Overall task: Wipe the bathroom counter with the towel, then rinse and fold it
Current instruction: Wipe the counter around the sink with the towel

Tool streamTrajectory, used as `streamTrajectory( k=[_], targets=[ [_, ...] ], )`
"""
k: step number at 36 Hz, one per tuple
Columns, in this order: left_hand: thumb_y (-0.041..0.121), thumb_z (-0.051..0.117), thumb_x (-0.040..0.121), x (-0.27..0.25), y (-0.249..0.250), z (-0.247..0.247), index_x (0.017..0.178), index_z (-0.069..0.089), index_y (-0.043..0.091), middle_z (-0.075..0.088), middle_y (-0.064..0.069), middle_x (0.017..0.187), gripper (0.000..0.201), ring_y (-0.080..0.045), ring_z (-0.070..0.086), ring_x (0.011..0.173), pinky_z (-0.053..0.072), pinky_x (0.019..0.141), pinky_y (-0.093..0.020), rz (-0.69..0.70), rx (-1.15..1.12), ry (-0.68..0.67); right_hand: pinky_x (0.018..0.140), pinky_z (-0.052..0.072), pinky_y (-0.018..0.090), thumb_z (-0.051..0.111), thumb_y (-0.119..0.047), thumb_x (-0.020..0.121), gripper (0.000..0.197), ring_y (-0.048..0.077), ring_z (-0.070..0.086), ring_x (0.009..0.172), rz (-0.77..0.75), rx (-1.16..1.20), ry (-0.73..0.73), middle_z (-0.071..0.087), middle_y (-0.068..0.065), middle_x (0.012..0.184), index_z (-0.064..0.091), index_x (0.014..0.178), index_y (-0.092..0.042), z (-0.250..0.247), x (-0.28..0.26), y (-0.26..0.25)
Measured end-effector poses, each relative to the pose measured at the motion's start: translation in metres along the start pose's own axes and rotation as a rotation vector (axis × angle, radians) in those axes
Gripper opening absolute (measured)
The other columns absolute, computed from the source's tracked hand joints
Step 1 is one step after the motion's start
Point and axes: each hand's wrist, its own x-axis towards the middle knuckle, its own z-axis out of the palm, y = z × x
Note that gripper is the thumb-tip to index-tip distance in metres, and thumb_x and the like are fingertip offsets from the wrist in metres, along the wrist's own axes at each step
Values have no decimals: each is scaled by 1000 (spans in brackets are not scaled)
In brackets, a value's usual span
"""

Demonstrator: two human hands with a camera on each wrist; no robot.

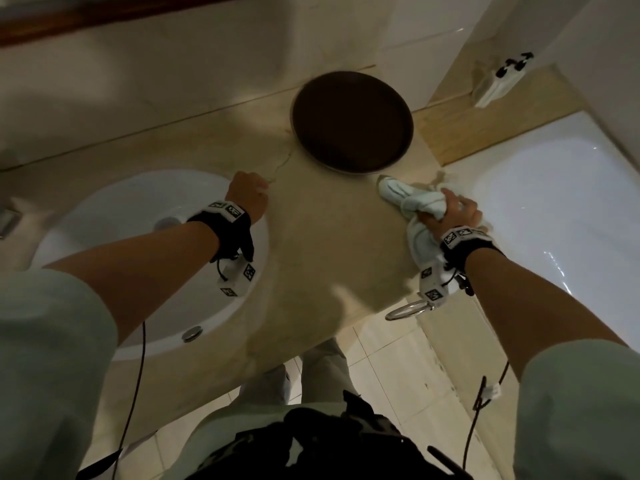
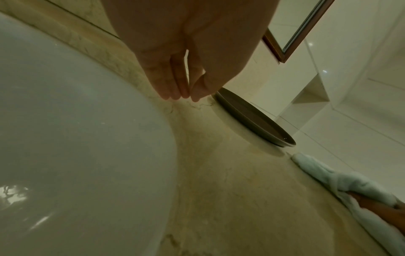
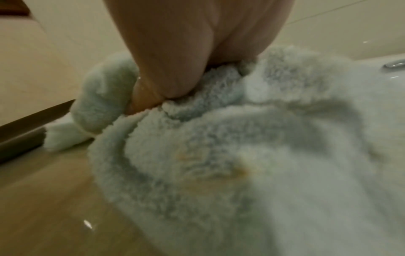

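Right hand (image 1: 450,216) grips bunched towel (image 1: 408,199), fingers buried.

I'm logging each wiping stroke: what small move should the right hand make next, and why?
Probably drag the towel leftward across the bare counter toward the sink. The right hand grips it bunched at the counter's right edge, just in front of the brown tray.

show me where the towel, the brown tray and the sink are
towel (image 1: 412,202), head view, on the bunched part beside the right hand (image 1: 453,213)
brown tray (image 1: 351,123), head view, on its dark inner face
sink (image 1: 114,220), head view, on the bare white bowl wall
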Motion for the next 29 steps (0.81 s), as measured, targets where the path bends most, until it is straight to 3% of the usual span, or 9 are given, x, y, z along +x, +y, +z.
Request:
streamTrajectory(
  k=[8,13,16,22,26,29],
  targets=[
    [6,48,91,-1,0,10,118,58,1,45,-23,128,29,-37,45,119,33,103,-37,29,47,-31,109,24,54,54,-74,71,87,35,28,134,78,90,-26,23,8,149,20,144,-41,11,-13,-32],
    [7,47,91,-1,1,10,119,57,2,44,-23,129,30,-38,44,119,34,102,-37,32,79,-42,108,23,52,47,-78,71,87,32,27,133,-54,28,2,21,4,150,18,145,-42,27,-41,-64],
    [6,47,91,-1,-2,10,119,55,-1,43,-24,129,30,-37,44,119,34,102,-36,50,77,-45,107,21,51,53,-73,74,85,31,26,133,-125,12,-6,22,4,150,21,145,-40,35,-57,-83],
    [3,49,89,-7,-5,10,116,55,-4,43,-25,126,28,-38,44,119,35,101,-36,72,41,-17,101,27,51,51,-74,73,83,29,30,129,-237,-67,15,27,1,145,24,143,-41,49,-82,-108],
    [3,49,89,-12,-6,10,115,55,-3,45,-25,125,28,-37,45,116,35,99,-35,87,14,-2,104,24,53,46,-75,76,86,33,23,133,-292,-123,-30,21,3,148,16,147,-37,50,-93,-120],
    [5,50,89,-14,-9,8,115,56,-2,45,-24,125,28,-36,46,116,36,99,-36,93,0,10,111,14,56,48,-71,79,88,37,11,140,-335,-79,-120,10,7,154,10,150,-35,49,-108,-135]
  ],
)
